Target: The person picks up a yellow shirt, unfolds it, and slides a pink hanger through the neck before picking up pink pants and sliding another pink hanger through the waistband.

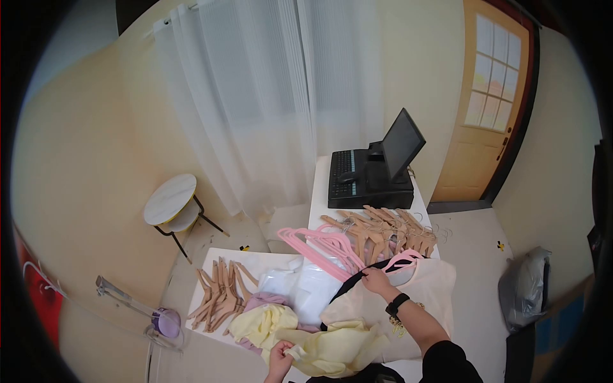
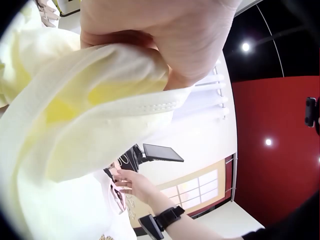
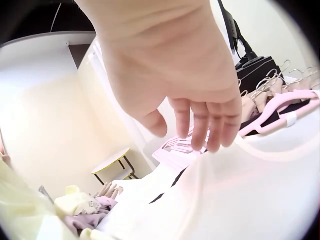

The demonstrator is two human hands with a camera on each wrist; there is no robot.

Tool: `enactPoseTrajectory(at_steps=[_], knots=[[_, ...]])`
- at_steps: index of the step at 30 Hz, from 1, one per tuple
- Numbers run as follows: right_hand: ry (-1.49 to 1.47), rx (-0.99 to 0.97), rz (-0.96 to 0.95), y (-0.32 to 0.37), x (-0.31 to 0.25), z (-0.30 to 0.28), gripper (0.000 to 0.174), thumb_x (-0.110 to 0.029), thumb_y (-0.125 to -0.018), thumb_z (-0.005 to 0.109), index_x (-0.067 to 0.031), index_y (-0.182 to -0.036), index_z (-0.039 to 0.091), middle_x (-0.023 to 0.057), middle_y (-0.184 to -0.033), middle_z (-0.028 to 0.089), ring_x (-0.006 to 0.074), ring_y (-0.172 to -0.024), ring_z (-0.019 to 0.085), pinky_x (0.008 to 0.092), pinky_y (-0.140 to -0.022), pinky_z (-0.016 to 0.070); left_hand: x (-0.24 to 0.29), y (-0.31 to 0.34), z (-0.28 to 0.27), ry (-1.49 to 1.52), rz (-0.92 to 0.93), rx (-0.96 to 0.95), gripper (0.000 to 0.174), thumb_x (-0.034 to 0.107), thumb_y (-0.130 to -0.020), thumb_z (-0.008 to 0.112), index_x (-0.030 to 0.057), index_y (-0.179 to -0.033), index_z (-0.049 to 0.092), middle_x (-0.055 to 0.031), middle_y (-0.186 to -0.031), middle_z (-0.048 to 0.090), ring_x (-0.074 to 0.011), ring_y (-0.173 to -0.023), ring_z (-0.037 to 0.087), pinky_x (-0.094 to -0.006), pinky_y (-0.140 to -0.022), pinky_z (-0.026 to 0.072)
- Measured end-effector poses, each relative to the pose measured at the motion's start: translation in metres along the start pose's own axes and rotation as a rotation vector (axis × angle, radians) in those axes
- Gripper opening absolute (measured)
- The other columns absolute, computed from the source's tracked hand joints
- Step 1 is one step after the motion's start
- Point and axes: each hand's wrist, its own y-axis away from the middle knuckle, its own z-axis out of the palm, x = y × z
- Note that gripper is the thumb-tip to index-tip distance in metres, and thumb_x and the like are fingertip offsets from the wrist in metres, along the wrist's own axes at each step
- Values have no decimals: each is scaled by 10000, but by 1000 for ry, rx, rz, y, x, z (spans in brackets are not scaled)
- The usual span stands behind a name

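Observation:
My left hand (image 1: pixel 279 361) grips the edge of a pale yellow garment (image 1: pixel 341 350), which spreads from it toward the right. Close up in the left wrist view, the hemmed yellow cloth (image 2: pixel 115 120) bunches under the left hand (image 2: pixel 170 35). The right hand (image 1: pixel 378 282) hovers at the upper edge of a whitish top (image 1: pixel 421 287) on a pink hanger (image 1: pixel 406 256). In the right wrist view, the fingers of that right hand (image 3: pixel 175 80) hang loosely with the thumb apart, over the top's shoulder (image 3: pixel 200 170). Black cloth (image 1: pixel 341 290) shows along the top's left side.
Wooden hangers (image 1: pixel 220 293) lie at the table's left, and more wooden hangers (image 1: pixel 383 233) lie below a black register (image 1: pixel 373 185). Several pink hangers (image 1: pixel 325 246) overlap nearby. Clear plastic packets (image 1: pixel 313 297) and mauve cloth (image 1: pixel 265 300) lie beside another yellow garment (image 1: pixel 265 322).

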Motion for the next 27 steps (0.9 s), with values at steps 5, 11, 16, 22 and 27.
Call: enactPoseTrajectory(at_steps=[5, 11, 16, 22, 27], knots=[[265, -9, 65, -45, 10, 26, 278, -199, -754, 517, -31, -962, 593, 172, -906, 596, 335, -854, 576, 406, -764, 467, 9, 18, 9, -146, -125, 102, 393, -124, -597, 367, -1, -911, 569, -89, -951, 572, -167, -911, 522, -284, -774, 437], [449, -6, 372, -75, 14, 67, 273, -191, -800, 469, -57, -1019, 564, 141, -1076, 566, 301, -1030, 521, 436, -814, 414, 2, 34, 9, -192, -76, 122, 366, -122, -608, 384, -14, -906, 566, -99, -957, 575, -195, -909, 532, -285, -788, 440], [445, -26, 343, -79, 15, 53, 238, -218, -784, 492, -66, -946, 580, 141, -945, 626, 288, -905, 596, 464, -819, 377, 2, 34, 7, -197, -92, 175, 318, -102, -634, 438, -13, -911, 566, -107, -967, 578, -206, -913, 538, -293, -788, 446], [167, 34, 256, -86, 16, 44, 250, -224, -762, 524, -54, -938, 574, 184, -806, 626, 340, -800, 611, 436, -701, 465, -12, 26, 1, -169, -35, 186, 317, -86, -654, 438, -8, -936, 560, -85, -966, 572, -169, -877, 529, -259, -723, 451], [-145, 120, 160, -105, 7, 43, 226, -193, -760, 570, -17, -902, 581, 185, -785, 621, 292, -727, 614, 375, -653, 471, -3, 21, 6, -139, -20, 194, 372, -76, -646, 448, 7, -992, 556, -100, -979, 586, -199, -891, 551, -283, -751, 453]])
